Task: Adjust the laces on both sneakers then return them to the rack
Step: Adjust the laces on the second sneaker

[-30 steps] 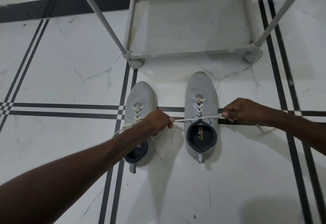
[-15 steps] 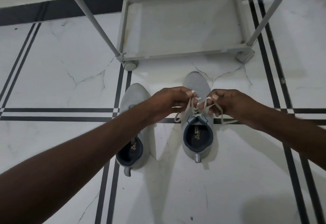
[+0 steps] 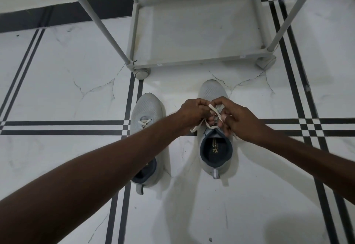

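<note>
White tiled floor (image 3: 57, 82) lay below — left hand (image 3: 194, 112) and right hand (image 3: 236, 118) met, both pinching the right sneaker's (image 3: 215, 147) laces (image 3: 199, 125).

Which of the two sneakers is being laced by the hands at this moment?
The right sneaker, nearer the rack. Both hands, left and right, grip its lace above the tongue. The left sneaker lies untouched under the left forearm.

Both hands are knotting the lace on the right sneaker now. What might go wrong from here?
1. The left hand and right hand hide the knot, so the lace may tangle unseen.
2. The left forearm crosses the left sneaker and might nudge it.
3. The right sneaker is unpinned; pulling could drag it toward the rack.
</note>
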Demonstrator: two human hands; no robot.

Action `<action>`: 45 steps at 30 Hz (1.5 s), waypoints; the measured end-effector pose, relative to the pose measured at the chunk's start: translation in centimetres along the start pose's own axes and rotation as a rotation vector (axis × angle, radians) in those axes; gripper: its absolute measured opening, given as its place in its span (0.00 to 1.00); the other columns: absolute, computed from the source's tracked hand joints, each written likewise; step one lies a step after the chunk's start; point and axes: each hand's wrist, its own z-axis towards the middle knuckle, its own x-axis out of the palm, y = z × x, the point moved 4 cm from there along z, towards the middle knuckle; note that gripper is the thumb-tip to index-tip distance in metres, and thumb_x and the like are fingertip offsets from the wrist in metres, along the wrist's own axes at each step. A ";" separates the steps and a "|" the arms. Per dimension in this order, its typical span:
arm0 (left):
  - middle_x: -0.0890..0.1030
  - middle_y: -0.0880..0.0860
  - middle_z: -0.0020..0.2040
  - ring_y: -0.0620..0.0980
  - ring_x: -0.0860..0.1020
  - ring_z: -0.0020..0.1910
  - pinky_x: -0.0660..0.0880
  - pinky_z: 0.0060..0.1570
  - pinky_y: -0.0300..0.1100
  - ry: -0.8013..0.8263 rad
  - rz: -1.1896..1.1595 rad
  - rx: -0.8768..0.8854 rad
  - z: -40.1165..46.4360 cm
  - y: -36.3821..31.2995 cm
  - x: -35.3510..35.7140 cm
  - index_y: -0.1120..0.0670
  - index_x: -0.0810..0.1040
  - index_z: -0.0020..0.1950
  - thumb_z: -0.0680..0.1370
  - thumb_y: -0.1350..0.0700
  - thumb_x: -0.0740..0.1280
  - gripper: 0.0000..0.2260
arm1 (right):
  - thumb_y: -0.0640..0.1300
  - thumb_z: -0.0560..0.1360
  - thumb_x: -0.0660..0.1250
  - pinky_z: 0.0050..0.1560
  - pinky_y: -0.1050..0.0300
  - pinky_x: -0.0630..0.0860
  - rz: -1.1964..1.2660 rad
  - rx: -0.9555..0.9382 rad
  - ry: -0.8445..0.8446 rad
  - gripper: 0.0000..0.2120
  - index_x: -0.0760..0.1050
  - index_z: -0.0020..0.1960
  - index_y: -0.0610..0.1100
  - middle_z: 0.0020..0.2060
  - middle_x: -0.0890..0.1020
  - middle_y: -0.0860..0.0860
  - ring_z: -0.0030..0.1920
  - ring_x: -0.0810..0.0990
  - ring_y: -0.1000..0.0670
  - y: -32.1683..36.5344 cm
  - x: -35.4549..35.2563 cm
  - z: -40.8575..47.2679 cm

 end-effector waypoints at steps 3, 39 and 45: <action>0.80 0.60 0.38 0.50 0.80 0.33 0.82 0.36 0.40 0.035 -0.037 -0.026 0.2 0.5 -0.3 0.68 0.78 0.56 0.76 0.70 0.65 0.09 | 0.31 0.79 0.56 0.33 0.54 0.80 0.030 -0.003 0.001 0.17 0.70 0.58 0.51 0.34 0.83 0.45 0.27 0.82 0.46 0.3 0.0 0.3; 0.79 0.49 0.33 0.51 0.76 0.32 0.69 0.32 0.40 -0.309 1.188 0.568 -4.0 -0.3 -2.2 0.57 0.77 0.37 0.71 0.59 0.70 0.04 | 0.44 0.75 0.69 0.36 0.58 0.67 -0.689 -0.100 -0.163 0.05 0.82 0.42 0.45 0.33 0.84 0.49 0.34 0.79 0.46 -3.2 -3.4 0.9; 0.84 0.57 0.43 0.61 0.80 0.40 0.76 0.38 0.46 -0.199 1.304 0.483 -3.8 0.6 -2.2 0.58 0.78 0.51 0.72 0.63 0.63 0.10 | 0.43 0.75 0.64 0.37 0.52 0.69 -0.869 -0.209 0.048 0.04 0.75 0.45 0.42 0.42 0.78 0.45 0.41 0.78 0.41 -3.6 -1.0 0.2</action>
